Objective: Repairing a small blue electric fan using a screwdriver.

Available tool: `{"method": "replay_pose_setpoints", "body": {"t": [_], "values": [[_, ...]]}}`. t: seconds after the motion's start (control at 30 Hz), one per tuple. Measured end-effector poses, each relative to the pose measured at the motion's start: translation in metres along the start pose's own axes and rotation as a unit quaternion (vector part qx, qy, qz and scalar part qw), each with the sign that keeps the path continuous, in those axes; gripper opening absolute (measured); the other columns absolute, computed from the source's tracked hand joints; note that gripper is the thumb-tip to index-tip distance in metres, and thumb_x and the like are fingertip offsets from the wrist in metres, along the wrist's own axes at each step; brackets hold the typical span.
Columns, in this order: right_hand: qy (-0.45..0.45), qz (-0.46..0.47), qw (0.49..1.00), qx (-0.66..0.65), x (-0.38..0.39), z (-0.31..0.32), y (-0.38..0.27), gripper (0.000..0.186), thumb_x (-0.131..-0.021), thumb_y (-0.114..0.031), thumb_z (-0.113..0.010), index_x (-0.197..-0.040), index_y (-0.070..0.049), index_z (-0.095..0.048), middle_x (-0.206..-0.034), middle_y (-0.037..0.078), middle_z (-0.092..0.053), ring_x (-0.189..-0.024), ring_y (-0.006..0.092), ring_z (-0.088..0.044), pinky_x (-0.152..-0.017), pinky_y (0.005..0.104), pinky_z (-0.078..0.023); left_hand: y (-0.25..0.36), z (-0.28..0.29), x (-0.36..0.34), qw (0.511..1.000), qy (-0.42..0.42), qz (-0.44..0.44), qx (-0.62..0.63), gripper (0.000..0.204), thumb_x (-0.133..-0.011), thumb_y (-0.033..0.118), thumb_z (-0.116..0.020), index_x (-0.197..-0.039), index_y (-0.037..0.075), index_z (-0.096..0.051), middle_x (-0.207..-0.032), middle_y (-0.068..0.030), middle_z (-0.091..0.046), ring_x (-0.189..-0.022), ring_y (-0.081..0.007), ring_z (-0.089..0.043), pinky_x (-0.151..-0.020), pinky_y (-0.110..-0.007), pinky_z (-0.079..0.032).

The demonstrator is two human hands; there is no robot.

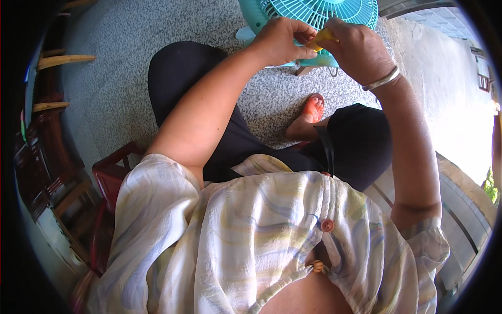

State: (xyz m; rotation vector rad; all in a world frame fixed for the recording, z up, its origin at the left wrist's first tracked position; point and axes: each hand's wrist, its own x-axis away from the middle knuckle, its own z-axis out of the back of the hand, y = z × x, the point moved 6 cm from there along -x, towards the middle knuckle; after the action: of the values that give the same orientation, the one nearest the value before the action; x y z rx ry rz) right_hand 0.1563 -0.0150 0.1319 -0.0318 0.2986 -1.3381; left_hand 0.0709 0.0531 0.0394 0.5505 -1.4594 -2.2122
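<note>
A turquoise fan (314, 9) with a round slatted grille is at the top of the view, just beyond my hands. My right hand (363, 49), with a silver bangle at its wrist, is closed around a small yellow object (325, 40), possibly a tool handle; most of it is hidden by the fingers. My left hand (282, 43) meets it from the other side, thumb and fingers bent in a pinch close to the yellow piece. What lies between the left fingertips is too small to make out. Both hands are held in front of the fan's lower part.
Speckled grey floor (115, 68) spreads around my dark-trousered knees. My foot in an orange sandal (314, 108) rests below the fan. A dark red plastic seat (112, 170) is at my left, with dark wooden furniture (44, 152) farther left. Bright pale ground (449, 104) lies at the right.
</note>
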Motion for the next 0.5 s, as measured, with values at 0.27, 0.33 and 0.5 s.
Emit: {"method": "replay_pose_setpoints", "body": {"t": [0.27, 0.33, 0.5], "values": [[-0.088, -0.193, 0.976, 0.036, 0.013, -0.005, 0.017, 0.053, -0.077, -0.056, -0.055, -0.071, -0.004, -0.064, -0.063, 0.012, -0.061, -0.062, 0.0264, -0.063, -0.054, 0.0360, -0.050, -0.054, 0.024, 0.067, 0.918, 0.240, 0.304, 0.087, 0.045, -0.064, 0.028, -0.078, -0.097, 0.006, -0.058, -0.066, -0.0015, -0.053, -0.047, -0.0161, -0.048, -0.052, -0.031, -0.046], [-0.089, -0.198, 0.976, 0.029, 0.017, -0.007, 0.024, 0.052, -0.076, -0.056, -0.057, -0.070, -0.004, -0.064, -0.064, 0.013, -0.062, -0.061, 0.0272, -0.063, -0.054, 0.0372, -0.050, -0.063, -0.023, 0.099, 0.755, 0.206, 0.494, 0.379, 0.071, -0.062, 0.031, -0.080, -0.118, 0.004, -0.045, -0.079, -0.0059, -0.049, -0.056, -0.0150, -0.046, -0.054, -0.035, -0.045], [-0.039, -0.155, 0.986, -0.047, 0.010, -0.010, 0.016, 0.032, -0.078, -0.036, -0.061, -0.076, -0.004, -0.060, -0.064, 0.014, -0.061, -0.060, 0.0291, -0.062, -0.054, 0.0378, -0.050, -0.087, -0.044, 0.093, 0.635, 0.333, 0.501, 0.484, 0.092, -0.063, 0.031, -0.080, -0.133, 0.004, -0.026, -0.123, -0.0218, -0.038, -0.111, -0.0313, -0.044, -0.097, -0.045, -0.033]]}}
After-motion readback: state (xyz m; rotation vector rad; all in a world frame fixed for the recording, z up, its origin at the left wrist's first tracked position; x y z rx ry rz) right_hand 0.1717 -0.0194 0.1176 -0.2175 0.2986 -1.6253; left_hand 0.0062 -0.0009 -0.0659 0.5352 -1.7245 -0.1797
